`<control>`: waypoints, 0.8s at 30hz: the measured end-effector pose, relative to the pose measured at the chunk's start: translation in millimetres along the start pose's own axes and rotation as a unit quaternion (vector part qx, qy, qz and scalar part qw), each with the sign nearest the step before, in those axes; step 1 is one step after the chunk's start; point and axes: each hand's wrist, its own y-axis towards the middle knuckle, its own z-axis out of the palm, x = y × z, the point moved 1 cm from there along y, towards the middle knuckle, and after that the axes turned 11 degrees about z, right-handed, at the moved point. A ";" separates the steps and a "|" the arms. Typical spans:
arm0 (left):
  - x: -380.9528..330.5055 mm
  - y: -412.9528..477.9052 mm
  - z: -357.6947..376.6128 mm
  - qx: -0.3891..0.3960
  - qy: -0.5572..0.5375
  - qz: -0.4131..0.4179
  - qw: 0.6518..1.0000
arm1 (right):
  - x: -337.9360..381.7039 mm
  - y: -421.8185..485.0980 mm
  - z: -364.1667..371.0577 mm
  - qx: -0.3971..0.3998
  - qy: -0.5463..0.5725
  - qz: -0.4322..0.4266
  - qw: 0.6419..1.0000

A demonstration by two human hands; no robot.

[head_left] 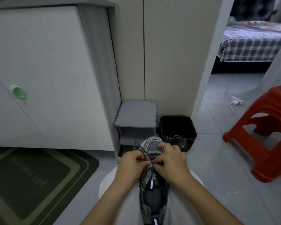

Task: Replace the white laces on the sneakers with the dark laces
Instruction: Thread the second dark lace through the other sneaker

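A grey sneaker (153, 197) lies between my thighs, toe pointing away from me. A dark speckled lace (140, 151) runs through its front eyelets, and loose lengths stick up to the left of the toe. My left hand (133, 164) pinches the lace at the left side of the eyelets. My right hand (170, 163) curls over the right side and pinches the lace near the middle of the tongue. My hands hide the crossing of the lace. White laces (175, 136) lie in the black bin.
A black-lined waste bin (185, 127) stands just beyond the sneaker, beside a small grey shelf (136, 114). A white cabinet (47, 78) fills the left, with a green doormat (31, 181) below it. A red plastic stool (266, 132) stands on the right.
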 end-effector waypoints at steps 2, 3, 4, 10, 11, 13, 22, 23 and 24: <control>2.0 2.8 1.7 -0.005 0.008 -0.006 1.000 | 1.8 1.2 2.3 0.022 0.029 0.026 0.999; 1.4 3.9 1.7 -0.004 0.004 -0.012 1.000 | 2.3 1.5 3.2 0.034 0.051 0.042 0.997; 1.1 4.8 1.7 -0.003 -0.002 -0.017 1.000 | 2.4 1.8 4.0 0.045 0.071 0.058 0.995; 2.1 3.2 2.8 0.021 -0.004 -0.009 1.000 | 1.2 -1.1 12.9 0.055 0.140 0.104 0.983; 2.3 1.9 1.9 0.024 0.004 0.003 1.000 | 1.3 -1.2 13.8 0.050 0.144 0.107 0.983; 0.4 -3.3 -0.5 0.025 0.022 0.029 0.999 | 1.9 -1.0 14.8 0.045 0.151 0.107 0.982; -9.0 -15.3 -0.6 0.052 0.101 0.042 0.993 | -12.0 -13.4 8.6 -0.042 0.121 0.057 0.990; -11.3 -15.9 -0.5 0.049 0.103 0.041 0.993 | -13.0 -13.2 7.8 -0.043 0.121 0.056 0.990; -12.6 -15.7 -0.2 0.055 0.097 0.034 0.993 | -13.4 -12.5 7.4 -0.041 0.124 0.059 0.990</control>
